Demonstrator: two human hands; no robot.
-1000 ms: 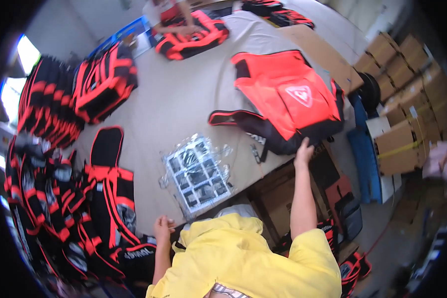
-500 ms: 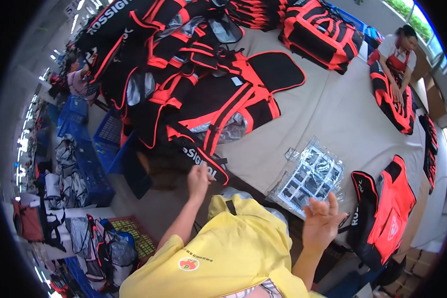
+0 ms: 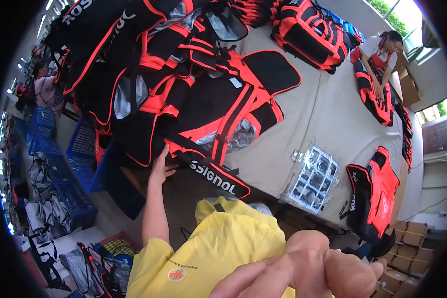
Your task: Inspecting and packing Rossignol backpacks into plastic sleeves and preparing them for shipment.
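My left hand (image 3: 160,166) is open, thumb and fingers apart, beside the near edge of a black bag piece with red-orange trim. It seems to touch that edge; the exact contact is unclear. Just right of it, a long black flap (image 3: 213,176) with white lettering hangs over the table edge. The flap adjoins a black and red-orange bag (image 3: 208,107) with a silver lining. My right hand (image 3: 308,268) looms large and close at the bottom, away from the table. Its fingers are partly hidden, and nothing held is visible.
A clear plastic packet (image 3: 313,179) lies on the beige-covered table (image 3: 308,104). Right of it is a red and black bag (image 3: 375,198). Bags pile up at far left. A co-worker (image 3: 377,59) handles another bag at far right. Blue crates (image 3: 82,149) stand left; cartons (image 3: 407,243) lower right.
My left hand has moved left and away from the lettered flap, its fingers opening. My right hand has come from near the plastic packet down close to the view. The whole view has shifted slightly.
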